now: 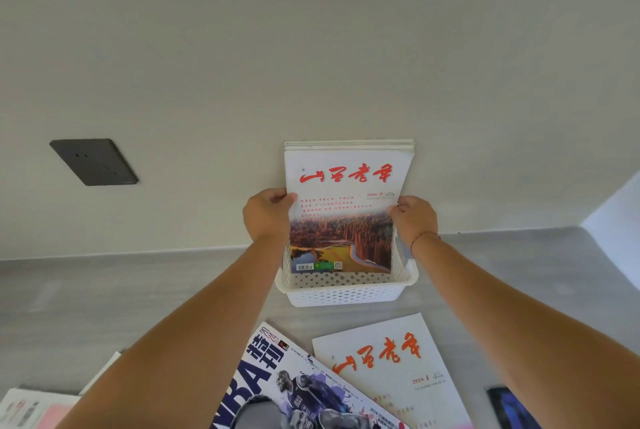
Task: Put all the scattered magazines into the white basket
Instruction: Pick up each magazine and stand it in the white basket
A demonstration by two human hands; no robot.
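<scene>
Where grey counter (104,290) meets wall (311,48), basket (346,294) holds magazines (343,221).

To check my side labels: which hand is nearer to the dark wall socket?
Left. The left hand grips the left edge of the magazine, right of the socket; the right hand grips its right edge, farther away.

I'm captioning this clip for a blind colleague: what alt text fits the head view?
The left hand and right hand grip a stack of magazines standing upright in the white basket. An NBA magazine and a red-titled magazine lie on the grey counter in front.
</scene>
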